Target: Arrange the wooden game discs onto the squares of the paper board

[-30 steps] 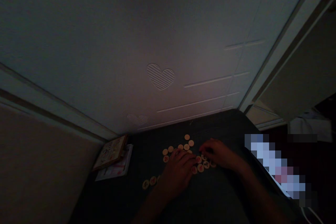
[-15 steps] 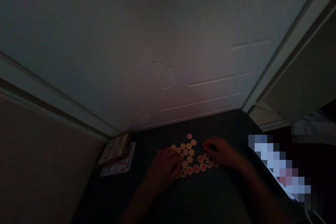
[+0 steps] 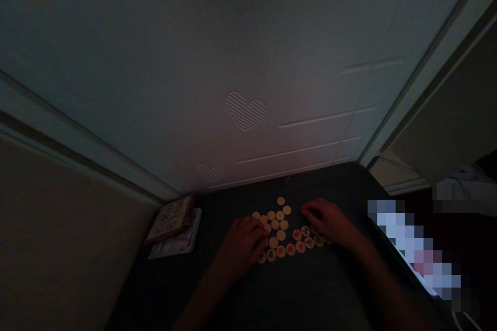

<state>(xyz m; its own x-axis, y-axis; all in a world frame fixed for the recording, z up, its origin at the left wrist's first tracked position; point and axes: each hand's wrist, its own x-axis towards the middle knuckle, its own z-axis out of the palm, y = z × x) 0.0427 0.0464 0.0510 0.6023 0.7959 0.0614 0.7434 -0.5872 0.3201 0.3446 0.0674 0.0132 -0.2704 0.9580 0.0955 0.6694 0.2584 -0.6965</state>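
Observation:
Round wooden Chinese chess pieces lie in a cluster on a dark table, several with blank sides up. Along the near side, a row of pieces shows red and dark characters, such as a red-marked piece. My left hand rests over the cluster's left end, its fingers reaching over some pieces and hiding them. To the right, my right hand hovers by the row's right end, with thumb and fingers drawn together. Whether a piece is in that pinch is too dark to tell. It partly covers the last pieces there.
Books or booklets are stacked on the table's left side. A pale panel with embossed hearts rises behind the dark tabletop. At the right edge lies a bright, pixelated screen-like object, with a white cable below.
My right hand has shifted slightly right, uncovering more of the marked pieces at the row's end. My left hand stays nearly where it was.

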